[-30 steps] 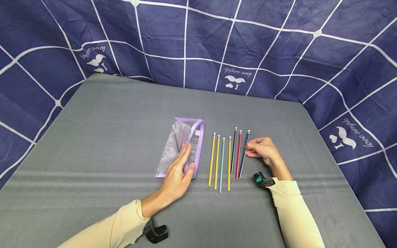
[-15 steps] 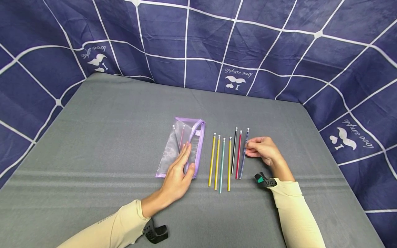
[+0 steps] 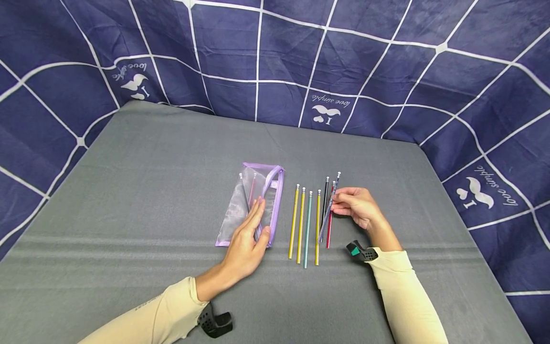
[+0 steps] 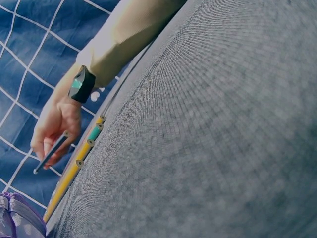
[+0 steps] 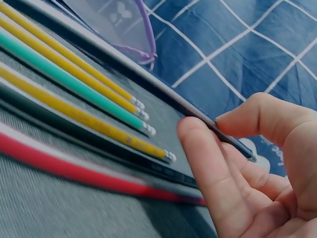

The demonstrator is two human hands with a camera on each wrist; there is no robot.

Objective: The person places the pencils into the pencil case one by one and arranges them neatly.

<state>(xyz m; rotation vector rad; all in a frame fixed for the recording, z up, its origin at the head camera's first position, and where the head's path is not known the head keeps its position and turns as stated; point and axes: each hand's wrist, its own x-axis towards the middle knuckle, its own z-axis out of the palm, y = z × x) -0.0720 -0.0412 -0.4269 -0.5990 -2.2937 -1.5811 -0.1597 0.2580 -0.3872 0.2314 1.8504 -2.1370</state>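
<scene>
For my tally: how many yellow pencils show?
3: two yellow pencils leftmost in the row, one between the teal pencil and black pencil; the left hand may hide others.

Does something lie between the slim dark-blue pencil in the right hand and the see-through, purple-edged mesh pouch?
Yes, lying flat: three yellow pencils, one teal pencil, partly one black pencil. The left hand covers part of the pouch.

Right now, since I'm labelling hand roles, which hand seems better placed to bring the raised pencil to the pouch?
Probably the right hand: it pinches the raised pencil above the red pencil. The left hand rests on the pouch, seemingly better placed to steady it.
</scene>
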